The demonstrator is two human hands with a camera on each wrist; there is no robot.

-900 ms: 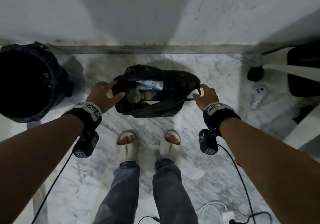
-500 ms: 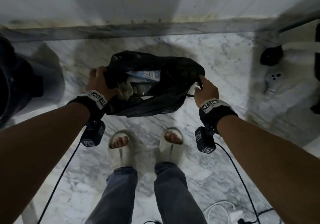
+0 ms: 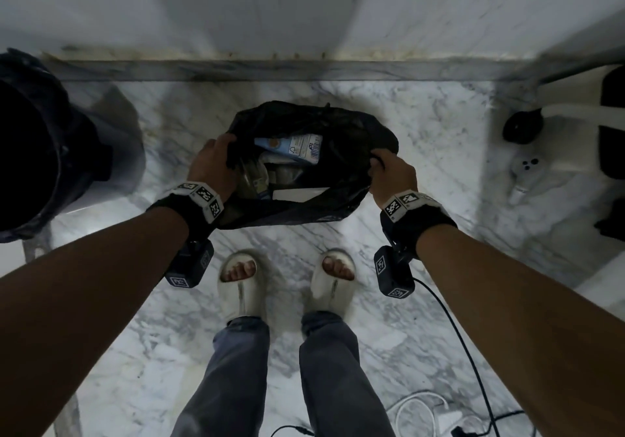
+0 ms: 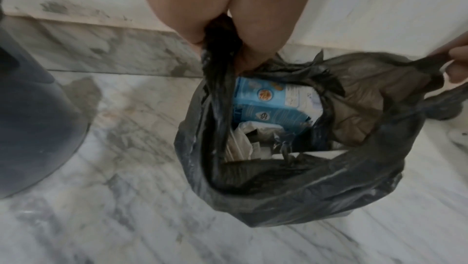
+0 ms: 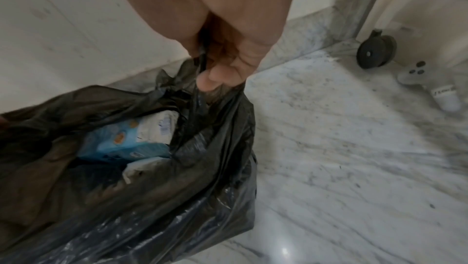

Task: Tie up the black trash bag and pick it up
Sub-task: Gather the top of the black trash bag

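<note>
While the head view takes in the whole scene from above, it shows the black trash bag [image 3: 314, 162] on the marble floor [image 3: 439, 172] just ahead of the person's sandalled feet [image 3: 241, 282], its mouth untied and spread between both hands. The left hand [image 3: 213, 162] is clamped on the bag's left edge, and the right hand [image 3: 392, 174] is clamped on the right edge; from this height the finger positions are hard to read. The left wrist view supplies that detail: a gathered strip of plastic runs up between the thumb and curled fingers [image 4: 253, 48] of the left hand, and the right hand's fingertips [image 4: 458, 68] appear at the frame's far edge, pinching a stretched corner of the bag. The right wrist view confirms the right hand's fingers [image 5: 217, 80] curled round a thin twisted strand of plastic. Both wrist views look into the bag and show a blue carton [image 4: 266, 104] lying above crumpled white paper [image 4: 250, 138]; the head view shows only part of that carton. A dark waste bin [image 3: 37, 152] stands to the left, seen from its side in the left wrist view. Only the head and right wrist views show the black caster wheel [image 5: 376, 51] and a white controller [image 5: 415, 76] on the floor to the right. Cables [image 3: 422, 413] lie behind the feet in the head view alone.
</note>
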